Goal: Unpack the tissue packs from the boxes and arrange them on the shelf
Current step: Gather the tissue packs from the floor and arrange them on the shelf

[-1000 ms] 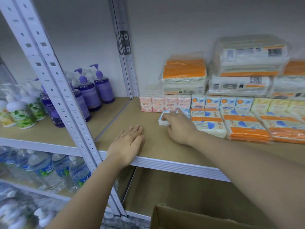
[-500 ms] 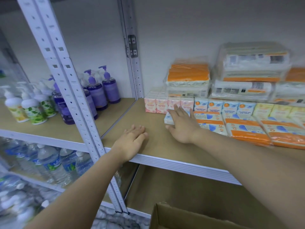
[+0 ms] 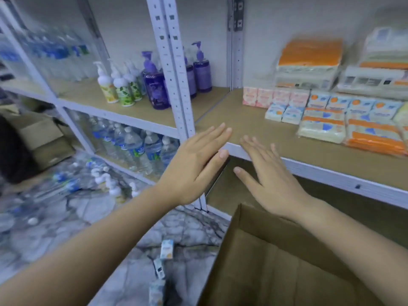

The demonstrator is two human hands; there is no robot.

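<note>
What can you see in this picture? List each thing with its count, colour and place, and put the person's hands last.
pink packs: four, back row of shelf.
blue packs: two in front, more in row behind.
orange packs: several, shelf right.
wrapped bundles: stacked behind, orange and white.
purple bottles: several, left shelf.
white bottles: several, left of purple.
water bottles: many, clear, lower shelf.
box: one, brown, open, bottom right.
floor packs: about three, pale, beside box.
left hand: open, empty.
right hand: open, empty.

I've got just the one head view here, wide-angle, looking forward and down, close on the shelf [image 3: 260, 129] edge, both hands [image 3: 194, 164] near the lens, floor [image 3: 66, 217] and open box [image 3: 276, 261] below.
</note>
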